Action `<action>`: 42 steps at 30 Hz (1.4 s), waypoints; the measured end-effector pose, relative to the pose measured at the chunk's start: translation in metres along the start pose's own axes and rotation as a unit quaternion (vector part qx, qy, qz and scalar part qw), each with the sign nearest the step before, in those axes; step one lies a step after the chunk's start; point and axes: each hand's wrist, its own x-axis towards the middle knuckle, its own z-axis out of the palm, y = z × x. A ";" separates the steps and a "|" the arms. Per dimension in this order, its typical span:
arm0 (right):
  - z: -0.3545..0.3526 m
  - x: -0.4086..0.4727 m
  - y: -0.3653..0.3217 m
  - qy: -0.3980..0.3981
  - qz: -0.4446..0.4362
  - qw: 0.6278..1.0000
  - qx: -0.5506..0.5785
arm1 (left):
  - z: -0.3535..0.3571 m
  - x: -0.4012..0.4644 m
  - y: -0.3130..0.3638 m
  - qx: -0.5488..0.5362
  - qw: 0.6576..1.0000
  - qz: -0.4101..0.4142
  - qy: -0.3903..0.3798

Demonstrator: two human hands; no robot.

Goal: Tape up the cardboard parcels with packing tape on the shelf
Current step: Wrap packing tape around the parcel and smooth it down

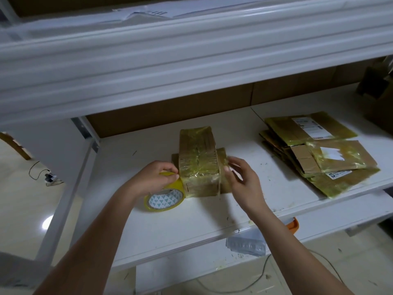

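The parcel (198, 165), long axis running away across the shelf (148, 226), is flanked by the left hand (158, 177) pinching tape off the roll (164, 199) at its left, the right hand (240, 177) loosely curled at its right side.

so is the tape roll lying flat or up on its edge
Tilted: the tape roll leans against the parcel, its core facing up, with the left hand gripping its top.

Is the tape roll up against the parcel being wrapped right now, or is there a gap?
Touching. In the head view the yellow tape roll lies on the shelf with its right rim butted against the parcel's lower left corner; no shelf surface shows between them.
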 end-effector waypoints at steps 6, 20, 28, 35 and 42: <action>0.004 -0.015 -0.016 -0.205 0.002 0.978 -0.042 | 0.003 -0.003 0.002 -0.023 1.000 -0.001 0.016; 0.013 0.004 -0.034 -0.164 -0.184 0.853 -0.460 | 0.030 -0.015 0.017 -0.128 0.991 -0.031 -0.001; 0.031 0.014 -0.032 -0.112 -0.220 0.873 -0.422 | 0.023 -0.018 0.009 -0.196 0.979 -0.044 -0.032; 0.028 0.024 -0.016 -0.102 -0.227 0.889 -0.384 | 0.018 -0.028 -0.012 -0.268 0.962 -0.027 -0.050; 0.016 0.036 -0.007 -0.106 -0.273 0.878 -0.379 | 0.032 -0.028 -0.016 -0.157 0.985 -0.069 -0.008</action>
